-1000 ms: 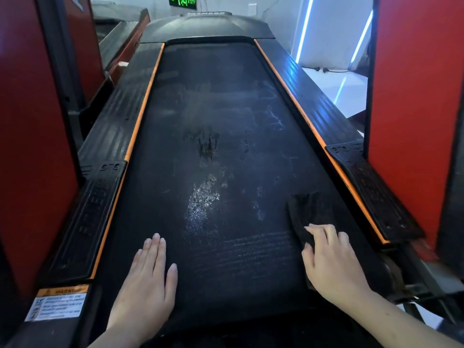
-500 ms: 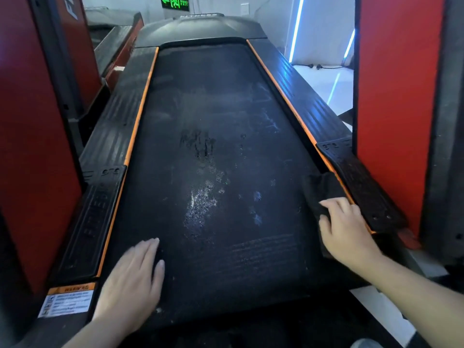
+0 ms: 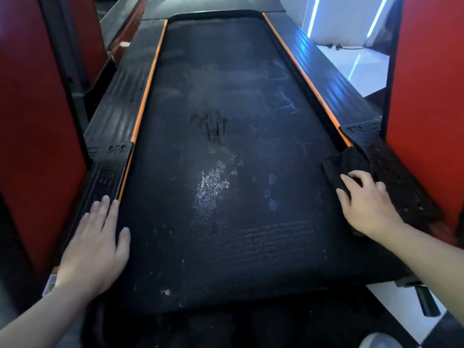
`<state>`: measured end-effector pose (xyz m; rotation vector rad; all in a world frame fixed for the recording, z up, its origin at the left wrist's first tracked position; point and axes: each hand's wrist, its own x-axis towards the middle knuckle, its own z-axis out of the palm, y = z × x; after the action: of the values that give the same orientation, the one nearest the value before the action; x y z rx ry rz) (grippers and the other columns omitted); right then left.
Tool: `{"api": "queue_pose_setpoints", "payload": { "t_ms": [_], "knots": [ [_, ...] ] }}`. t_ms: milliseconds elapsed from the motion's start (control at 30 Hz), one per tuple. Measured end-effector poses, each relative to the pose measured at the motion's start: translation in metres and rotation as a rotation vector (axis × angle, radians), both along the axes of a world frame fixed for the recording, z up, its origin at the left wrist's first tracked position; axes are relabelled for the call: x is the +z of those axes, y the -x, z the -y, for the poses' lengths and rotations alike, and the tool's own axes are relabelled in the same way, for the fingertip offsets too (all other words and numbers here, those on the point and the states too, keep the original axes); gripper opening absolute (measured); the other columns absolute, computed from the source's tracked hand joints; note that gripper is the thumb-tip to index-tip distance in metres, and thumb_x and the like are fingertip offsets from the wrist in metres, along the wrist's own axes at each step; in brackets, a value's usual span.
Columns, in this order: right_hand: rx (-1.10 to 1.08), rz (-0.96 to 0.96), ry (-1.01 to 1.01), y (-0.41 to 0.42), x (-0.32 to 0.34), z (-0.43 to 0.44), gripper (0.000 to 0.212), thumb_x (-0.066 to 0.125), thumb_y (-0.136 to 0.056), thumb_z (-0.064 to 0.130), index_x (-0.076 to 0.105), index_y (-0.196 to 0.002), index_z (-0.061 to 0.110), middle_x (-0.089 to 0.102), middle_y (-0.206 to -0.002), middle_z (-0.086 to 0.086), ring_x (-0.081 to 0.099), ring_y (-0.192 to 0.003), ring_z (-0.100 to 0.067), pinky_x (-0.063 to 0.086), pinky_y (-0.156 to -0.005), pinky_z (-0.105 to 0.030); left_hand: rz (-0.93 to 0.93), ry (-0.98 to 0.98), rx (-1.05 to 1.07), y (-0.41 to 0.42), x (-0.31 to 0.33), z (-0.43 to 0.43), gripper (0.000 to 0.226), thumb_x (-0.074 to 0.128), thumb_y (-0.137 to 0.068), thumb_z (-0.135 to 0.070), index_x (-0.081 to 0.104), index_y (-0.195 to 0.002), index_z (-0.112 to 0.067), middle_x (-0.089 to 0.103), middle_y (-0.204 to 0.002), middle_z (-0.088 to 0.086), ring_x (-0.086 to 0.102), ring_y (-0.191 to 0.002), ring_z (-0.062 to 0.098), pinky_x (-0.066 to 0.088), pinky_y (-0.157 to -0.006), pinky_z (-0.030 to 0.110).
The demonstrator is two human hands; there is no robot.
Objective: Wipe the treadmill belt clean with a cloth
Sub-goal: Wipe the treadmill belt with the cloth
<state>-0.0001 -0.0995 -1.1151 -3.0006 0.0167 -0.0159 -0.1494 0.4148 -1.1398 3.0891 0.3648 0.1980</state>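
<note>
Basically, head view: right hand (image 3: 366, 204) pressed the dark cloth (image 3: 349, 164) onto the belt's (image 3: 226, 247) right edge, fingers (image 3: 359, 175) lying on top, not gripping. Wet smear (image 3: 213, 187) lay to its left, mid-belt, nearer this hand. Left hand (image 3: 98, 247) lay flat, fingers straight, over the left rail (image 3: 105, 172).

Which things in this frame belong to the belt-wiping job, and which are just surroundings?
In the job: treadmill belt, its wet patch, dark cloth at the belt's right edge, right hand on the cloth, left hand flat at the left edge.
Just there: red uprights, neighbouring treadmill, blue light strips.
</note>
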Motion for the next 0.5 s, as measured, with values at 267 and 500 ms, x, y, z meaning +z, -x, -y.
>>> {"api": "queue_pose_setpoints", "payload": {
  "t_ms": [267, 500],
  "knots": [
    [-0.001, 0.097, -0.084, 0.007, -0.004, -0.027, 0.040, 0.049, -0.101, 0.025, 0.059, -0.136, 0.009, 0.051, -0.137, -0.008, 0.048, -0.103, -0.041, 0.042, -0.098, -0.048, -0.004, 0.040, 0.021, -0.002, 0.004, 0.004, 0.073, 0.023, -0.093, -0.045, 0.017, -0.156, -0.008, 0.007, -0.165, 0.004, 0.003, -0.152, 0.016, 0.000, -0.123, 0.032],
    [0.117, 0.115, -0.177, 0.030, -0.005, -0.092, 0.039, 0.046, -0.102, 0.030, 0.058, -0.135, 0.012, 0.053, -0.132, -0.005, 0.048, -0.107, -0.030, 0.045, -0.094, -0.041, -0.024, 0.078, 0.033, -0.002, 0.008, 0.004, 0.064, 0.032, -0.101, -0.035, 0.011, -0.157, -0.011, -0.001, -0.164, 0.000, -0.004, -0.151, 0.011, -0.002, -0.123, 0.031]
  ]
}}
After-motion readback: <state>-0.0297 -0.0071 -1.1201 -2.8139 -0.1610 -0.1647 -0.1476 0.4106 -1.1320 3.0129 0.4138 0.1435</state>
